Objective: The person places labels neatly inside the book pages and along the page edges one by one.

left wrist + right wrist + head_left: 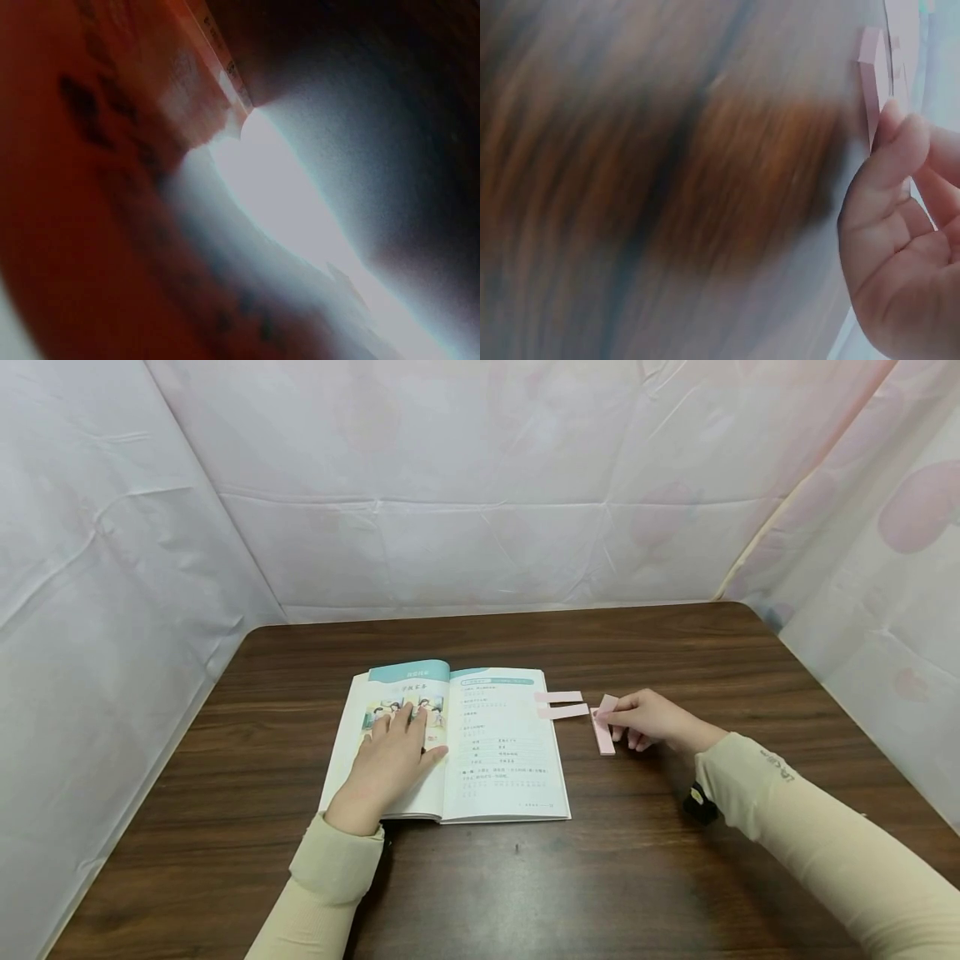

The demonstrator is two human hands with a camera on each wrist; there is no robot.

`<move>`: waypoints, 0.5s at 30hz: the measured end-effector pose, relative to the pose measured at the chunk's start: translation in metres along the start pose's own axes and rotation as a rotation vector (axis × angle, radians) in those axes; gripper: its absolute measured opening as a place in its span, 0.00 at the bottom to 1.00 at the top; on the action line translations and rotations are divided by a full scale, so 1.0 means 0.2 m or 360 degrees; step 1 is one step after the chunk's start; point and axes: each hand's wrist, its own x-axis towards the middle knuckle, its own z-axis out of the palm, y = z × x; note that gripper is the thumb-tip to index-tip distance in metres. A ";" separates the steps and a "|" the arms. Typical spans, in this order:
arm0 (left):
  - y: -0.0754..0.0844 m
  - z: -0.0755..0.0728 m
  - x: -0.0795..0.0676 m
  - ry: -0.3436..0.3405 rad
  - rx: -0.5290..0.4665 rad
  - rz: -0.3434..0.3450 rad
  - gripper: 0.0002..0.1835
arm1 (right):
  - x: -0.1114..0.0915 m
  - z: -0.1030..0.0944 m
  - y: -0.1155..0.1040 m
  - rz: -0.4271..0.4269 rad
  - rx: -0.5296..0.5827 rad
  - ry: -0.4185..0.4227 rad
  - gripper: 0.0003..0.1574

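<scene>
Book point(498, 743) on table point(480, 893); strips point(564, 697) across book's right edge; pad point(604, 742) further right

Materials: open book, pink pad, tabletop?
Open book: printed paper, smooth; thin page edges show. Pink pad: probably matte paper, a flat-sided block without glare. Tabletop: wood or wood-look laminate, dark grain, soft sheen; can't tell which.

Pink strips point(564, 712); white-teal pages point(502, 747); brown grained table point(517, 893).
</scene>
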 end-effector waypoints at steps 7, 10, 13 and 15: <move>0.00 0.00 0.00 0.0008 0.0001 0.0005 0.40 | 0.01 0.00 -0.01 0.0063 0.0381 -0.0091 0.18; 0.01 0.00 0.00 0.0010 -0.0001 0.0008 0.40 | 0.01 0.00 -0.02 0.0073 0.0541 -0.0132 0.21; 0.01 0.00 0.00 -0.0003 0.0007 0.0011 0.40 | 0.01 0.01 -0.03 0.0108 0.0682 -0.0152 0.22; 0.00 0.00 -0.01 -0.0010 0.0011 0.0011 0.40 | 0.01 0.01 -0.03 0.0134 0.0738 -0.0154 0.22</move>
